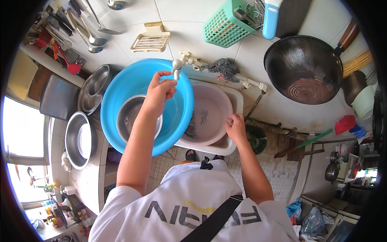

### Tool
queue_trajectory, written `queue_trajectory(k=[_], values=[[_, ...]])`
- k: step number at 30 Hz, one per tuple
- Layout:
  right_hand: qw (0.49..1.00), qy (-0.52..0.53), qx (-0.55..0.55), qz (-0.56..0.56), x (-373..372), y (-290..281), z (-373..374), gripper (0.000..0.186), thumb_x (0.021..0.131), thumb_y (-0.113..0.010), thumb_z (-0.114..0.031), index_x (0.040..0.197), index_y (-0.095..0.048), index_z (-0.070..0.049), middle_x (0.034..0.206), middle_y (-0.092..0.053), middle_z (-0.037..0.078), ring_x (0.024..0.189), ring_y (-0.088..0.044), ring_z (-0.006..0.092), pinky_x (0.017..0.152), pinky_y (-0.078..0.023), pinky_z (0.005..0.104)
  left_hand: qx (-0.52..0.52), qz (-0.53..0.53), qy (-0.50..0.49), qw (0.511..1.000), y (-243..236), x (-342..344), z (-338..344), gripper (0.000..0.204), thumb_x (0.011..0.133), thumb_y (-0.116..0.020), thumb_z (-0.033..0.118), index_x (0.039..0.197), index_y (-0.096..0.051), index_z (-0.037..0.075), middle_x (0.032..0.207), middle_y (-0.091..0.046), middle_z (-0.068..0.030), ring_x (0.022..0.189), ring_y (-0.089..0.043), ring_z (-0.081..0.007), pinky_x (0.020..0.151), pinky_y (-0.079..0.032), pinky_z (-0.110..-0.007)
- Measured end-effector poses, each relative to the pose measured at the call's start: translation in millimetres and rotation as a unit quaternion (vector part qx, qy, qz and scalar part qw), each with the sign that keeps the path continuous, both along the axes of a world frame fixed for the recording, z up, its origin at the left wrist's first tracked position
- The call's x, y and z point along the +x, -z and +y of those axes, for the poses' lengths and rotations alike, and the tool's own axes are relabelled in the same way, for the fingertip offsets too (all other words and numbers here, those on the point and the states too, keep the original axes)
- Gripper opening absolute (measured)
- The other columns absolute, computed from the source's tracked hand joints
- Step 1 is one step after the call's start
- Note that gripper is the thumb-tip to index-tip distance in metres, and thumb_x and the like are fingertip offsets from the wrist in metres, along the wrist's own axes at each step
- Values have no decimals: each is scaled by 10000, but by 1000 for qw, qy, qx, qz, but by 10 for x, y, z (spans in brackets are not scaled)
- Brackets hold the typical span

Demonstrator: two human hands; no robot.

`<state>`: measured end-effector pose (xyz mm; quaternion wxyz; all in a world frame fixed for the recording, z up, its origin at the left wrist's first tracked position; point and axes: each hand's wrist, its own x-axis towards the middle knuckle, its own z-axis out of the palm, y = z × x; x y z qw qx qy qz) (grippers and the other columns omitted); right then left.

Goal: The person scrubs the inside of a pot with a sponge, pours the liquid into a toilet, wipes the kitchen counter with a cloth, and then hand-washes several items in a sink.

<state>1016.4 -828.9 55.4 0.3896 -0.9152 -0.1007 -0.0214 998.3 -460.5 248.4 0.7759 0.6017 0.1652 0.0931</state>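
Observation:
My left hand (159,90) reaches over a large blue basin (109,101), its thumb and forefinger closed about the white tap (177,71) on the tiled wall; the other fingers curl inward. Inside the blue basin sits a metal bowl (128,115), partly hidden by my left forearm. To the right, a pale pink basin (209,129) stands in a white sink (237,101), with something dark and blurred at its left side. My right hand (236,127) is at that basin's right rim, fingers bent over the edge; the fingertips are only partly visible.
A dark scouring mesh (223,69) hangs on the pipe right of the tap. Above are a soap rack (151,41), a green basket (225,26) and a black wok (304,70). Metal basins (69,139) line the left counter. A green-handled tool (314,140) leans at right.

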Motion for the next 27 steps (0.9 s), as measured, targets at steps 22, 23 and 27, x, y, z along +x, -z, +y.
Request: queue_trajectory(k=[22,23,27], values=[[996,-66,42,-41,223,-52,-368,237,995,-836,-189,1181,-750,-71,1416,-645,236,1294,-676,470,1092,-588,533,46,-83,-237,967,34,-236,-585,603,993,-703,-33,1546,-467,29,1090,-571,-42,768,-532,-92,659,-432,-260],[996,-71,46,-41,235,-48,-374,234,995,-834,-187,1179,-750,-69,1413,-645,236,1291,-677,470,1091,-588,533,39,-65,-241,967,42,-168,-521,632,988,-704,-23,1568,-459,30,1044,-567,-35,766,-530,-97,658,-425,-261],[992,-96,58,-50,282,-40,-410,222,986,-833,-175,1159,-753,-61,1373,-648,233,1262,-682,470,1076,-592,531,13,9,-118,993,177,41,-238,694,972,-714,10,1611,-447,58,936,-575,-18,763,-532,-105,656,-408,-266]])
